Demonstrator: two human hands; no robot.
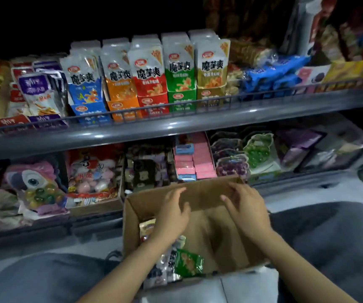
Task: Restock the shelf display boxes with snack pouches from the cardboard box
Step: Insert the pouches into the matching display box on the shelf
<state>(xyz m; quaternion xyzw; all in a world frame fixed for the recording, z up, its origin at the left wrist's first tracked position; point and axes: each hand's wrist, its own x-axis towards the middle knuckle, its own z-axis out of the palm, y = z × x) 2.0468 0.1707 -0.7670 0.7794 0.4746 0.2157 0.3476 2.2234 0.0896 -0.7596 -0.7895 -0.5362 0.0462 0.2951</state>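
Observation:
An open cardboard box (206,193) sits low in front of me, between my knees. Snack pouches (187,261) lie in its left and near part, a green one on top; the right part shows bare cardboard. My left hand (173,212) hovers over the box's left half with relaxed fingers, holding nothing. My right hand (245,207) hangs over the right half, fingers loosely curved, also holding nothing. On the upper shelf stand display boxes (181,98) in blue, orange, red, green and gold, packed with upright pouches (147,68).
A grey wire rail (176,108) runs along the upper shelf's front. The lower shelf (285,184) behind the box carries candy bags, pink packs and jelly pouches. My knees (329,237) flank the box on a pale floor.

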